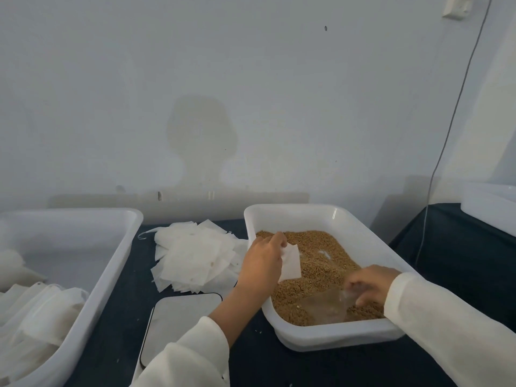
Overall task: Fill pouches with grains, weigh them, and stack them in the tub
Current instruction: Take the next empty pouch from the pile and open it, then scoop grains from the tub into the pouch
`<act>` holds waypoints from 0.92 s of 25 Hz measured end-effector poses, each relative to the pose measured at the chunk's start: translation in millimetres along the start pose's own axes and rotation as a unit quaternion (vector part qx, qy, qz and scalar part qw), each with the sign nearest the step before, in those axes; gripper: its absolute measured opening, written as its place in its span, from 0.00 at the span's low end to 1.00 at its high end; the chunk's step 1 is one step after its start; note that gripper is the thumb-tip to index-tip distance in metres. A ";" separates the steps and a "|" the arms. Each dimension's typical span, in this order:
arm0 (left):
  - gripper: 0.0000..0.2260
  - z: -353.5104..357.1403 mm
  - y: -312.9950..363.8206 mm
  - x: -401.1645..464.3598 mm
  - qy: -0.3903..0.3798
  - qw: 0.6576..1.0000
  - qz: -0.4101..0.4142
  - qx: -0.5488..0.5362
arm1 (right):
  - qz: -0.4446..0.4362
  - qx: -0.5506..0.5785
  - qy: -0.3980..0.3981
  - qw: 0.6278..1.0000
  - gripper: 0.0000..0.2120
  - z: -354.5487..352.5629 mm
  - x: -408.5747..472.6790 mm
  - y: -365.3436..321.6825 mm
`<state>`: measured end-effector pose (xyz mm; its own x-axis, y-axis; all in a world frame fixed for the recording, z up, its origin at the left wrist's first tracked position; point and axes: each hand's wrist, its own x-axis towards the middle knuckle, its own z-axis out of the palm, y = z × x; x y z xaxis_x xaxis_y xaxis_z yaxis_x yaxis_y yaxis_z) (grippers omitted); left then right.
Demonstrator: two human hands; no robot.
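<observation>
1. Empty white pouch [290, 262] held over the far-left part of the grain tray, above the grains [315, 261]; it hangs flat, corner downward
2. Left hand [264, 263] pinches the pouch at its upper edge, fingers [276, 241] curled round it; wrist crosses the tray's left rim
3. Right hand [371, 283] low in the near-right part of the tray, fingers closed on the handle end of a clear plastic scoop [329, 305]; scoop lies on the grains, mouth toward the left; hand blurred
4. Grain tray [363, 241], white, rectangular, on the dark counter [251, 358]; brown grains cover most of its floor, a small bare patch showing near the middle
5. Heap of loose empty pouches [195, 255] on the counter just left of the tray, beside the left hand
6. Flat scale [178, 319] with a pale glossy top on the counter, near of the heap, partly under the left sleeve [195, 356]
7. White tub [111, 263] at far left; filled pouches [36, 311] stacked in rows at its near end
8. Pale wall [251, 93] behind; thin cable [452, 129] hanging down at right
</observation>
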<state>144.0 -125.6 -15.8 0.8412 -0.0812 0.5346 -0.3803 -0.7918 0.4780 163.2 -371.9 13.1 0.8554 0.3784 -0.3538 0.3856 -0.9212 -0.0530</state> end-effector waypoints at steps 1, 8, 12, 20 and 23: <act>0.10 0.2 0.6 2.3 -0.013 1.000 -0.016 0.010 | -0.006 0.034 0.008 0.999 0.12 2.1 -3.9 4.5; 0.04 3.3 3.9 21.9 -0.079 0.994 -0.072 -0.012 | -0.004 0.213 0.101 0.972 0.07 -26.1 -49.7 22.3; 0.05 4.4 16.8 25.9 -0.101 0.992 -0.067 -0.031 | 0.024 0.174 0.145 0.974 0.08 -51.8 -64.1 18.6; 0.07 2.4 29.6 27.1 -0.104 0.991 -0.066 -0.052 | 0.132 -0.093 0.090 0.983 0.13 -92.9 -65.4 -7.0; 0.03 5.6 31.0 25.2 -0.106 0.990 -0.060 -0.069 | 0.127 -0.125 0.067 0.982 0.15 -107.1 -59.3 -16.7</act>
<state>155.6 -155.5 8.6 0.9401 -0.1283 0.3157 -0.3084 -0.7144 0.6281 143.1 -369.2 134.9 0.9663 0.1623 -0.1999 0.2116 -0.9428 0.2575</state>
